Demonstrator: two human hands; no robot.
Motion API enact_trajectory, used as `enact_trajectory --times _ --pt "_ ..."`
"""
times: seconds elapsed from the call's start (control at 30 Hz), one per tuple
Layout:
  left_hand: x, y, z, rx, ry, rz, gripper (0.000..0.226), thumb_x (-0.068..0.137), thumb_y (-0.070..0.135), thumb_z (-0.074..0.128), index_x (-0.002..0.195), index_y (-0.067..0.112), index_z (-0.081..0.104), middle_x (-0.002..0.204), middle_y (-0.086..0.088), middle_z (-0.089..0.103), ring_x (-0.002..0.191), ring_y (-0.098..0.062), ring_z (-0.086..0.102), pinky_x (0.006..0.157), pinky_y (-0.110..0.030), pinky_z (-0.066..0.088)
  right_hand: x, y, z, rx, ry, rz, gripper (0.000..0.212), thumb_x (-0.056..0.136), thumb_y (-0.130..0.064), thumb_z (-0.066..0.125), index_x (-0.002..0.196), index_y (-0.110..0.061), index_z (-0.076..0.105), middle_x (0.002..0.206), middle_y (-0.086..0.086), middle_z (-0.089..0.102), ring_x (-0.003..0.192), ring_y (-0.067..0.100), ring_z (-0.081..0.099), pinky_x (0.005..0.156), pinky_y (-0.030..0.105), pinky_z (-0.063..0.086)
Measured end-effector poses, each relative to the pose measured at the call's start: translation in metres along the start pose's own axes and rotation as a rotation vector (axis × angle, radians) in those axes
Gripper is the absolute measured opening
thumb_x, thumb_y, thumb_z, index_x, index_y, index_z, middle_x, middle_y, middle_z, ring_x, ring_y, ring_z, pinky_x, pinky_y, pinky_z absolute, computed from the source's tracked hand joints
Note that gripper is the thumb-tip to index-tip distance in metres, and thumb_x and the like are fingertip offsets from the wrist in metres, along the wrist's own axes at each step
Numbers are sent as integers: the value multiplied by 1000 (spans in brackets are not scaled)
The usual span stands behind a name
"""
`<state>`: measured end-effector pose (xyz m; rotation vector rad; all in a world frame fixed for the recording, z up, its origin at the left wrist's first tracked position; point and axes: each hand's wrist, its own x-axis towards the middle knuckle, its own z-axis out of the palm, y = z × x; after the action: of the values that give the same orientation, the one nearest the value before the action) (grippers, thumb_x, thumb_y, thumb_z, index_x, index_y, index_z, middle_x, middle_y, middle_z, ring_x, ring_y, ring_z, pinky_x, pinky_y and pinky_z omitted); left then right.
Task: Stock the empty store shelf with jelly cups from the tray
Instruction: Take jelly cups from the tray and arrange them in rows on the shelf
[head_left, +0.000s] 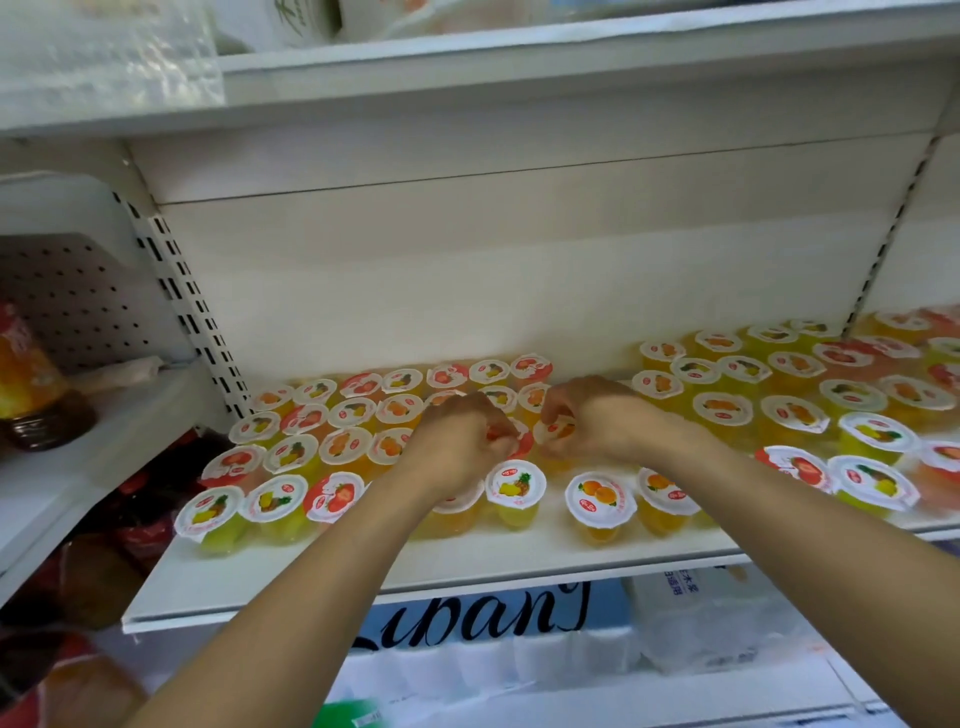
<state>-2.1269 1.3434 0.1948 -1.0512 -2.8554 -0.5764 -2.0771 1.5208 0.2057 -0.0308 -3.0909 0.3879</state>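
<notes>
At nine o'clock from my hands, the block of jelly cups (322, 441) stood packed lid to lid on the white shelf (467, 564), and its front-left cup sat close to the shelf's left end, beside the slotted upright (192, 312). I judged that any sideways shove from my forearm could walk that cup off the end.

My left hand (457, 441) was curled round a red-lidded cup (501, 434) in the middle rows, fingers pinching its rim. Right next to it, at three o'clock, my right hand (587, 421) pinched an orange-lidded cup (556, 428) the same way. Both cups were low among their neighbours; whether they already rested on the shelf, I could not tell. The hands nearly touched, so a bump between them could have tipped either cup, and my wrists hung just above the front-row cups at six o'clock, where a dropped wrist would knock them toward the front lip.

Bare shelf ran along that front strip, and a gap lay open at twelve o'clock against the back panel (519, 291). At three o'clock the looser spread of cups (795, 415) reached the right edge of view. The tray was not in sight.
</notes>
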Motion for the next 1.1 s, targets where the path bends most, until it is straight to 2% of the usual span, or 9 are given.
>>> enact_trajectory --times 0.37,0.47,0.53,0.63,0.7,0.8,0.9,0.97,1.1 --pt "-1 -9 1 -5 -39 30 23 93 32 56 109 29 72 118 7 64 105 -17 55 89 -32 46 -2 -4 4 4 11 24 29 83 -45 65 105 -27 63 105 -4 62 90 16 59 78 32 53" --pt "-9 -9 2 -47 8 44 23 93 35 55 109 32 71 117 10 67 106 -14 58 91 -33 48 -17 -1 2 19 113 -19 27 86 -50 59 104 -31 66 111 -5 61 94 16 59 82 36 51" --pt "-17 -9 5 -102 63 70 23 93 38 56 110 31 71 113 13 69 104 -10 61 91 -32 49 -32 1 -2 45 154 -55 29 86 -56 56 100 -34 70 108 -10 64 95 14 61 85 36 50" --pt "-32 -9 14 -127 70 221 28 90 47 57 108 30 71 110 14 68 104 -8 59 88 -31 48 -59 2 -9 -54 78 -104 45 76 -72 54 102 -38 69 114 -18 62 105 8 58 97 34 38" --pt "-37 -12 19 -49 61 292 42 81 61 60 111 33 69 118 15 64 114 -9 52 95 -35 41 -73 2 -12 -186 5 -108 58 69 -78 56 115 -42 62 124 -19 56 113 7 48 99 33 28" --pt "-40 -13 23 96 56 279 51 75 58 70 120 38 63 128 17 56 124 -10 41 102 -33 28 -81 -1 -5 -306 0 -96 61 72 -67 63 126 -43 51 126 -15 55 114 10 44 96 32 27" --pt "-41 -9 23 137 89 284 42 81 48 69 120 38 61 129 18 54 125 -9 38 102 -32 24 -79 -7 6 -292 73 -85 47 81 -49 64 126 -39 50 123 -10 57 112 14 47 88 28 28" --pt "-43 -8 23 152 94 277 39 82 47 66 120 38 60 129 19 53 124 -8 38 100 -30 22 -75 -10 13 -260 102 -58 43 84 -45 62 124 -35 51 121 -7 57 111 15 48 81 26 26" --pt "-44 -7 25 171 100 266 39 82 48 65 121 39 59 129 19 53 124 -8 37 99 -29 21 -68 -12 23 -239 144 -41 41 85 -45 61 123 -31 53 119 -5 58 109 17 50 89 30 32"
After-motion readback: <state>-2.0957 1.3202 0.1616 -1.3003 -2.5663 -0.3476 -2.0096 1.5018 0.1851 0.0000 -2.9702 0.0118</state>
